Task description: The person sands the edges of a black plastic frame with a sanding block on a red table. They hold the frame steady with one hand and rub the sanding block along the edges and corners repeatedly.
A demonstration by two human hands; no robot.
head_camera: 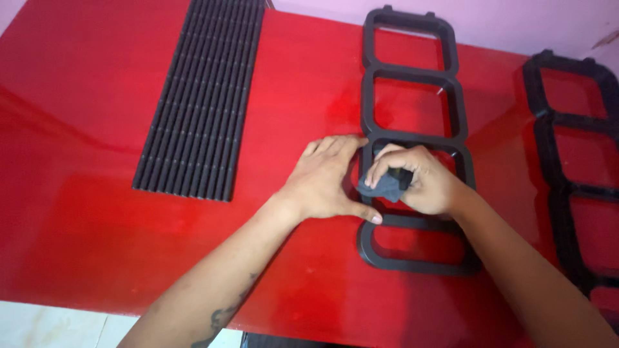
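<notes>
1. We look down on a glossy red bench [97,212] set against a pale pink wall [516,22].
2. A black four-window frame [412,129] lies flat near the middle of the bench, its long axis running from the near edge toward the far edge, its two small tabs pointing at the wall.
3. Our left hand [322,180] rests flat and open, fingers spread, pressing the frame's left rail beside the third window; it closes on nothing.
4. Our right hand [422,180] is curled tight around a bunched dark grey cloth [385,187], held against the same rail.
5. We judge the frame stiff and light, probably moulded plastic, and apt to slide on the shiny surface; its rails or cross-bars look the best places to take hold. The cloth is soft and limp.
6. A black ribbed grate [203,96] lies toward the far left corner, and a second black frame [567,167] along the right edge, well apart.
</notes>
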